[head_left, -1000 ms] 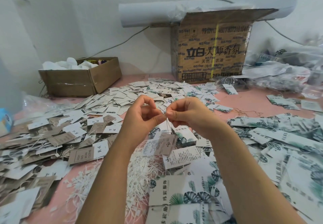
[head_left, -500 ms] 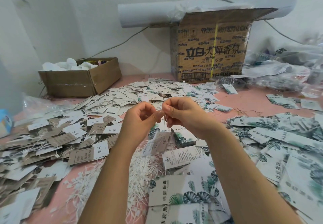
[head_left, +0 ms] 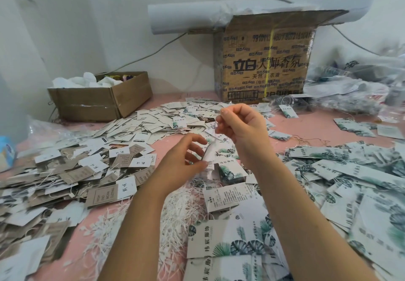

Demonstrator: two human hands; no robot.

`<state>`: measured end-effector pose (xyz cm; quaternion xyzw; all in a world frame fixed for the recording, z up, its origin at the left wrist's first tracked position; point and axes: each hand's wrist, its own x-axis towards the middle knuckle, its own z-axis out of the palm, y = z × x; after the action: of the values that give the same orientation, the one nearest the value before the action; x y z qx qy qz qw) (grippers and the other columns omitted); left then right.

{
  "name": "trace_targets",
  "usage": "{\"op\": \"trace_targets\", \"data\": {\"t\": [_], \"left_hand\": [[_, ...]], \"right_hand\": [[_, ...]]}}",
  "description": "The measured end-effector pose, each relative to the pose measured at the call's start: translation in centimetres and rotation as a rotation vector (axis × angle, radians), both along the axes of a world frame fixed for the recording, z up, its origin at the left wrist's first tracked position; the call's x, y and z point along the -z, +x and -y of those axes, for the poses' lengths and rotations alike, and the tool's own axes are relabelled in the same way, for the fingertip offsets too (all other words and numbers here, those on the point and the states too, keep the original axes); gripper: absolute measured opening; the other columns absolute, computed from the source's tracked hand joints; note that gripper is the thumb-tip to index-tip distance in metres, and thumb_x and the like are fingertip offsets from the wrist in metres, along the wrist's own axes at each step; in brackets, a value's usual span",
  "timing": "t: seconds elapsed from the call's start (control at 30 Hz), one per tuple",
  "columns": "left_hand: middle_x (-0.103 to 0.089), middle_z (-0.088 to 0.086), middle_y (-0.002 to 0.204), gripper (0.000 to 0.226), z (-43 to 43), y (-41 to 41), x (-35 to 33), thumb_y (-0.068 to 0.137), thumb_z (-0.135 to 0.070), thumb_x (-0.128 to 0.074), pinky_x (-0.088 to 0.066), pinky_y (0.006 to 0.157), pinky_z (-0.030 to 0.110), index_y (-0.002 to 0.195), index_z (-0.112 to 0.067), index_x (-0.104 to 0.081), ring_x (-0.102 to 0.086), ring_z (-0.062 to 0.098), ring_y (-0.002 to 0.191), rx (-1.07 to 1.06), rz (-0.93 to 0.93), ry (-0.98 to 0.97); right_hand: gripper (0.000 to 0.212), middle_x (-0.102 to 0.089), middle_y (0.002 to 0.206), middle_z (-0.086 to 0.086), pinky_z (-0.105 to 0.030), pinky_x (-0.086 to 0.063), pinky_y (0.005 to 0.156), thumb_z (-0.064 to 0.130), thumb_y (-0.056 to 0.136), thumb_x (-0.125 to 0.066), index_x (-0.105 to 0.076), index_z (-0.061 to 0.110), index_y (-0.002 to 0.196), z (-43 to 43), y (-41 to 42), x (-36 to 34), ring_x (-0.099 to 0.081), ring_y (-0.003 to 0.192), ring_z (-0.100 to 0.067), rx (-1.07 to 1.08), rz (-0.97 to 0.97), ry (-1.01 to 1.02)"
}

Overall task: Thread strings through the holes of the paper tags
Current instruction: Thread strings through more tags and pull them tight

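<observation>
- The right hand (head_left: 241, 127) is raised at the centre of the view. Its thumb and forefinger are pinched shut on a thin white string (head_left: 216, 127).
- The string runs down towards 7 o'clock to a paper tag (head_left: 209, 152) hanging between the two hands.
- The tag is blurred and turned nearly edge-on. Its long axis is close to upright, the top end pointing up at the right hand.
- The left hand (head_left: 184, 162) sits lower, at 8 o'clock from the right hand. Its fingers are loosely curled and spread apart, and its thumb (head_left: 202, 164) touches the tag's lower end without closing round it.
- A heap of loose white strings (head_left: 179, 206) lies at 6 o'clock on the pink surface (head_left: 306, 125).
- Leaf-print tags (head_left: 350, 171) are piled at 3 to 5 o'clock, brown and white tags (head_left: 65, 171) at 8 to 9 o'clock.
- A tall printed cardboard box (head_left: 263, 61) stands at 1 o'clock and a low open box (head_left: 98, 103) at 10 o'clock.
</observation>
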<state>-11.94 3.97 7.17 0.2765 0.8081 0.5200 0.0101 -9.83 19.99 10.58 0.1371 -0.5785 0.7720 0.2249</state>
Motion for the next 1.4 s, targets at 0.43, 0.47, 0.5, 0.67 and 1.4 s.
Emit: {"op": "trace_targets", "data": {"t": [0.43,0.47,0.5,0.67,1.4], "left_hand": [[-0.072,-0.003,0.087,0.045,0.5,0.0,-1.2,0.081,0.002,-0.067,-0.055,0.067,0.025,0.102,-0.034,-0.049,-0.069,0.016,0.087,-0.068,0.003,0.369],[-0.072,0.000,0.089,0.045,0.5,-0.1,-1.2,0.081,0.002,-0.067,-0.056,0.067,0.027,0.103,-0.033,-0.050,-0.069,0.017,0.086,-0.073,0.007,0.367],[-0.071,0.003,0.090,0.045,0.6,-0.1,-1.3,0.080,0.002,-0.067,-0.057,0.067,0.030,0.103,-0.032,-0.050,-0.069,0.019,0.086,-0.080,0.013,0.366],[-0.070,0.006,0.086,0.046,0.6,-0.1,-1.3,0.078,0.003,-0.070,-0.058,0.061,0.030,0.102,-0.032,-0.050,-0.070,0.019,0.078,-0.101,0.031,0.351],[-0.051,-0.010,0.075,0.014,1.9,-2.1,4.6,0.084,-0.027,-0.068,-0.029,0.051,0.021,0.091,-0.024,-0.056,-0.047,0.004,0.063,-0.371,-0.003,-0.488]], "right_hand": [[0.018,-0.071,0.075,0.000,-0.022,-0.055,0.061,0.002,0.092,-0.049,-0.060,0.007,0.079,-0.5,-0.4,1.2,-0.067,0.068,-0.011,-0.166,0.297,0.366],[0.020,-0.071,0.078,-0.002,-0.022,-0.055,0.064,0.007,0.095,-0.047,-0.062,0.007,0.081,-0.5,-0.4,1.2,-0.067,0.071,-0.012,-0.203,0.310,0.349],[0.024,-0.072,0.081,-0.004,-0.024,-0.056,0.066,0.015,0.096,-0.045,-0.063,0.006,0.083,-0.7,-0.4,1.1,-0.068,0.074,-0.014,-0.242,0.329,0.324],[0.012,-0.070,0.074,-0.003,-0.025,-0.056,0.067,0.019,0.085,-0.060,-0.059,0.007,0.084,-1.1,0.1,0.6,-0.068,0.073,-0.016,-0.247,0.349,0.467],[0.023,-0.058,0.058,0.000,-0.028,-0.050,0.056,0.009,0.083,-0.067,-0.061,0.012,0.061,0.8,0.9,1.0,-0.053,0.055,-0.017,-0.759,0.831,1.421]]}}
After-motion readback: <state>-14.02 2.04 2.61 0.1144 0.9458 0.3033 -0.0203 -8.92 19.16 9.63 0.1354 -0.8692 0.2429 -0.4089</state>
